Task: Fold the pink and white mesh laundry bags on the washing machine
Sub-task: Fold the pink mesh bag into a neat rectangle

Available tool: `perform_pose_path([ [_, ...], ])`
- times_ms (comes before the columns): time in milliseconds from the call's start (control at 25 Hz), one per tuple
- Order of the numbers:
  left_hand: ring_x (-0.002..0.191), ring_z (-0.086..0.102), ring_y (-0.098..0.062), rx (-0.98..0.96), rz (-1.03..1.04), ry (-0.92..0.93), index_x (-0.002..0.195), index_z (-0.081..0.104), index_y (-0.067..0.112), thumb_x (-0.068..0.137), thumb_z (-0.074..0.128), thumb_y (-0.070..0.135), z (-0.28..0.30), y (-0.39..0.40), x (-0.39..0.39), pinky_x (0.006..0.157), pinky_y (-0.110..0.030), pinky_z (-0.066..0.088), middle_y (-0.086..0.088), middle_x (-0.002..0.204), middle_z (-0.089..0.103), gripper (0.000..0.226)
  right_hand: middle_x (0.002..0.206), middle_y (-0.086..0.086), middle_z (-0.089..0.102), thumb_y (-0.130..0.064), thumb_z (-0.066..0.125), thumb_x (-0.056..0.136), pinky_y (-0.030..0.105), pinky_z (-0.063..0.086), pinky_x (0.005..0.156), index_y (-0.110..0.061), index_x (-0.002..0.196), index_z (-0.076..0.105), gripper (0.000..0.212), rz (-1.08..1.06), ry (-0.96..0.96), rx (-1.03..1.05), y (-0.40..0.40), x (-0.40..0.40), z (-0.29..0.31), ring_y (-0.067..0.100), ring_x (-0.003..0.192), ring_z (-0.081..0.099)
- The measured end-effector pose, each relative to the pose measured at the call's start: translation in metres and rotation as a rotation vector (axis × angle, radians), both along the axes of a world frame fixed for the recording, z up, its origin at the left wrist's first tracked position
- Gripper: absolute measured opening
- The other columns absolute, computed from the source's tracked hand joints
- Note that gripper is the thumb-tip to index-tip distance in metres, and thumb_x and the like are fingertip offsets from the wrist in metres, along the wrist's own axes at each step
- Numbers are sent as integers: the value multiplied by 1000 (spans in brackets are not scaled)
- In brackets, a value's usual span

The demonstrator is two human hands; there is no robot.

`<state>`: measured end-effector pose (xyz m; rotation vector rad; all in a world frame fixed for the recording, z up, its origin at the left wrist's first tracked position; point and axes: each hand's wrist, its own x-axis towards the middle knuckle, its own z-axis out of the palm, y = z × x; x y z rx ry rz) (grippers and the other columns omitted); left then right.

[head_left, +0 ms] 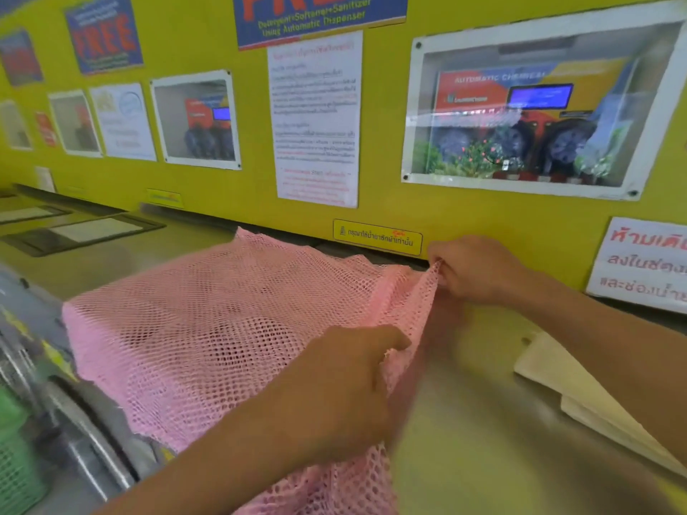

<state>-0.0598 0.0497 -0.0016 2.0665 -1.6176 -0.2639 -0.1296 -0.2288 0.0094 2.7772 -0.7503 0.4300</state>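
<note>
While the pink bag (pixel 208 328) lies spread across the steel washer top (pixel 464 421), I see my left hand (pixel 345 384) pinching its near right edge and my right hand (pixel 479 269) gripping its far right corner by the yellow wall (pixel 464 213). A folded white bag (pixel 580 395) rests just beside, under my right forearm.

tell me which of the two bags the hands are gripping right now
The pink mesh bag: left hand and right hand pinch its right edge. The cream-white one lies untouched at right.
</note>
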Motion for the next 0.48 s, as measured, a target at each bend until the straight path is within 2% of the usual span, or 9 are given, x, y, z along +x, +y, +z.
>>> perform_pose_path([
  [80,68,66,-9,-82,44,83,131,42,51,94,47,13,11,11,21,58,-29,56,12,101,65,53,84,7,67,-20,56,84,34,35,55,-25,87,56,5,27,-103,-74,2,19,20,31,77,59],
  [120,67,67,-12,-105,79,90,130,40,53,95,47,13,15,17,34,56,-29,56,13,95,65,54,88,8,69,-18,57,83,33,34,56,-23,92,60,10,44,-136,-106,5,32,30,32,79,60],
  [200,69,68,-8,-126,150,46,130,40,54,95,49,15,24,34,64,55,-24,55,15,93,68,53,94,10,70,-14,57,83,34,36,60,-20,101,64,20,78,-183,-151,14,64,45,34,85,62],
  [280,67,65,2,-121,227,12,127,44,51,95,51,16,30,49,101,51,-15,49,13,94,70,48,98,10,69,-13,54,85,35,37,65,-20,105,63,23,104,-207,-164,29,101,55,35,90,62],
  [320,66,65,2,-117,267,24,124,47,50,95,52,15,33,57,121,51,-15,49,12,94,70,46,99,10,69,-13,53,86,36,38,68,-19,106,63,24,124,-209,-170,37,120,57,34,90,62],
  [480,81,68,-11,-110,395,47,118,57,43,93,55,11,36,85,206,59,-22,48,11,95,72,40,100,7,67,-6,49,83,39,44,78,-17,105,59,27,182,-144,-206,68,201,55,30,91,61],
])
